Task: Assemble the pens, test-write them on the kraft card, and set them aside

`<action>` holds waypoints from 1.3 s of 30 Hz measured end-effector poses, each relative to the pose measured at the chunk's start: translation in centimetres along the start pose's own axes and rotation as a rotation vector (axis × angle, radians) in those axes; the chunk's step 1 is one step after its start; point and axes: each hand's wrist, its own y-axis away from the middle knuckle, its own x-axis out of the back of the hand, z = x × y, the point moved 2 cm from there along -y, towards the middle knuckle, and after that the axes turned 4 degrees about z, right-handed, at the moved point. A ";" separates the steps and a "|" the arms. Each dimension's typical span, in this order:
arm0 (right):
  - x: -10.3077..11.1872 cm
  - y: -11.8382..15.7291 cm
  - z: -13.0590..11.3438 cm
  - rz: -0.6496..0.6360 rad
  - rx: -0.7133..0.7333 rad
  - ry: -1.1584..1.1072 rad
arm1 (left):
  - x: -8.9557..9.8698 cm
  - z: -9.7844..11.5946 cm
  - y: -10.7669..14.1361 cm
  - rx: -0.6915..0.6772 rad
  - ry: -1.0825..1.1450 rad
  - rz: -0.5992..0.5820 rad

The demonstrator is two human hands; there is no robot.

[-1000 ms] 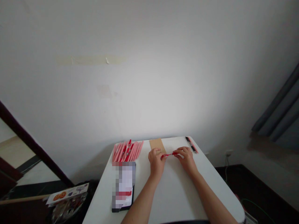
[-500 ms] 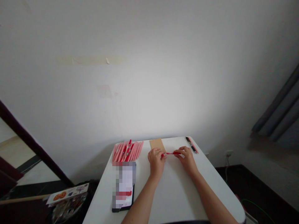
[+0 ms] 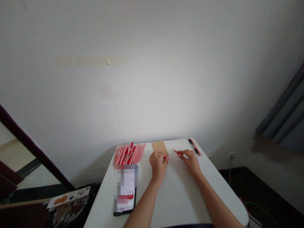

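- While both hands are occupied near the far part of the white tabletop (image 3: 180, 196), they stand apart from each other, with a clear gap between their fingertips.
- The left hand (image 3: 158, 163) is closed on a small red piece (image 3: 165, 157); most of this piece is hidden by the fingers, so I cannot tell its full shape.
- The right hand (image 3: 192, 160) pinches a slim red piece (image 3: 176, 152) between thumb and fingers. Its thin, pale end points away from the person and toward the left.
- My judgement of the step in hand: two parts, perhaps of one pen, are handled separately—they are not joined at this moment.
- The next move, I think, calls for a light and steady pinch, and for good aim if the thin end must meet a narrow opening.
- Just beyond the left hand lies a brown card (image 3: 159, 146); its near end is covered, and whether the hand touches it, I cannot say.
- To the left is a row of pink sticks (image 3: 140, 154), with some red pens (image 3: 130, 153) among them; nearer to the person lies a phone (image 3: 129, 190).
- Near the far right corner, a dark pen (image 3: 193, 146) lies beside one pink strip (image 3: 198, 150)—neither hand holds them.
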 end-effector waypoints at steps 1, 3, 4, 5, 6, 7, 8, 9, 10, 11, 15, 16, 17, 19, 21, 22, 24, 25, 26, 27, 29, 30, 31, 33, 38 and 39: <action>-0.1 0.0 0.1 -0.001 -0.017 -0.022 | 0.0 0.0 0.0 -0.001 0.000 -0.001; -0.2 0.1 0.3 0.002 -0.067 -0.071 | -0.1 -0.1 0.0 0.003 -0.002 -0.003; -0.2 0.1 0.5 0.009 -0.100 -0.093 | -0.1 -0.2 0.0 0.004 -0.003 -0.006; -0.2 0.1 0.5 0.018 -0.133 -0.110 | -0.2 -0.2 0.0 0.005 -0.005 -0.009; -0.2 0.1 0.6 0.024 -0.161 -0.122 | -0.2 -0.2 0.0 0.005 -0.006 -0.010; -0.2 0.1 0.6 0.026 -0.181 -0.131 | -0.2 -0.2 0.0 0.004 -0.007 -0.010; -0.2 0.1 0.6 0.022 -0.192 -0.138 | -0.1 -0.2 0.0 0.004 -0.008 -0.009; -0.2 0.1 0.6 0.017 -0.196 -0.143 | -0.1 -0.2 0.0 0.004 -0.010 -0.008; -0.2 0.1 0.5 0.014 -0.196 -0.146 | -0.1 -0.2 0.0 0.005 -0.011 -0.007; -0.2 0.1 0.4 0.016 -0.193 -0.145 | -0.1 -0.1 0.0 0.004 -0.011 -0.006; -0.1 0.2 0.3 0.045 -0.193 -0.123 | 0.0 0.0 0.0 0.003 -0.012 -0.006; -0.1 0.2 0.2 0.050 -0.188 -0.112 | 0.1 0.0 0.0 0.005 -0.015 -0.006; -0.1 0.2 0.2 0.053 -0.176 -0.096 | 0.1 0.1 0.0 0.007 -0.019 -0.006; 0.0 0.2 0.2 0.050 -0.134 -0.050 | 0.2 0.1 0.0 0.004 -0.029 -0.005; 0.0 0.1 0.1 0.030 -0.082 0.014 | 0.2 0.2 0.0 0.003 -0.041 -0.008; 0.0 0.1 0.1 0.017 -0.061 0.053 | 0.2 0.2 0.0 0.005 -0.047 -0.013; 0.1 0.1 0.1 0.001 -0.037 0.140 | 0.1 0.1 0.0 0.020 -0.059 -0.026; 0.1 0.2 0.1 -0.002 -0.034 0.184 | 0.1 0.1 0.0 0.027 -0.065 -0.033; 0.1 0.2 0.1 -0.005 -0.036 0.227 | 0.1 0.0 0.0 0.033 -0.071 -0.038; 0.1 0.3 0.1 -0.008 -0.041 0.266 | 0.1 0.0 0.0 0.036 -0.076 -0.042; 0.1 0.5 0.0 -0.025 -0.057 0.330 | 0.1 0.1 0.0 0.035 -0.081 -0.046; 0.1 0.6 -0.1 -0.036 -0.064 0.356 | 0.2 0.1 0.0 0.034 -0.082 -0.046; 0.1 0.7 -0.2 -0.046 -0.071 0.377 | 0.2 0.1 0.0 0.033 -0.082 -0.044; 0.0 0.8 -0.3 -0.063 -0.077 0.408 | 0.2 0.1 0.0 0.030 -0.082 -0.041; -0.1 0.9 -0.3 -0.072 -0.062 0.438 | 0.2 0.0 0.1 0.026 -0.088 -0.038; -0.1 0.9 -0.3 -0.071 -0.056 0.440 | 0.1 0.0 0.1 0.023 -0.091 -0.039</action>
